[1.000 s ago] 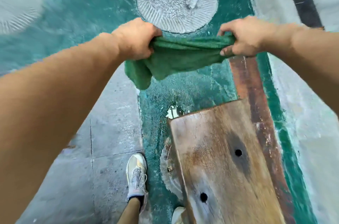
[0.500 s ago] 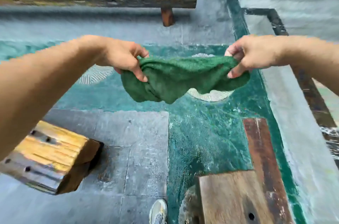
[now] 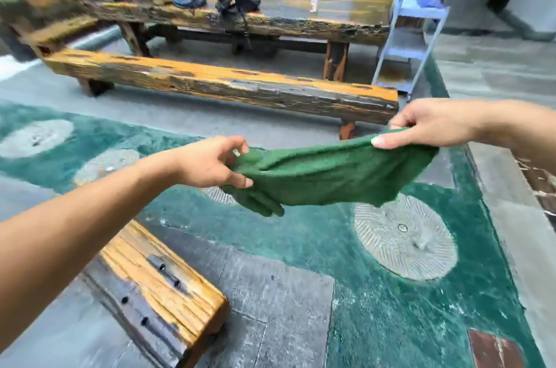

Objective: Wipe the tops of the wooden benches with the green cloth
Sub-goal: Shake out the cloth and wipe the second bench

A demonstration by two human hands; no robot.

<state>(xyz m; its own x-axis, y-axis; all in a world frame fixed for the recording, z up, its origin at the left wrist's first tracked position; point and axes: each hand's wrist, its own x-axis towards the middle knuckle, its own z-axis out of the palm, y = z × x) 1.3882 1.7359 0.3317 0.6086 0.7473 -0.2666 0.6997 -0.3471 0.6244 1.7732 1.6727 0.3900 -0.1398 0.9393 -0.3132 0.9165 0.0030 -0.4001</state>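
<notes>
The green cloth (image 3: 328,178) hangs stretched in the air between my two hands, sagging in the middle. My left hand (image 3: 210,163) pinches its left end and my right hand (image 3: 430,126) pinches its right end, a little higher. A long wooden bench (image 3: 216,81) with a worn orange top runs across the view beyond the cloth. The end of a second wooden bench (image 3: 156,286) lies at the lower left, under my left forearm.
A long rough wooden table (image 3: 228,20) with dark bags on it stands behind the far bench. A blue metal cart (image 3: 412,33) stands at its right end. A person bends over at the back. Round grey stone discs (image 3: 406,238) sit in the green floor.
The view has tilted up from the floor to the benches and table. Both hands keep hold of the cloth, now spread wider apart, with the right hand raised.
</notes>
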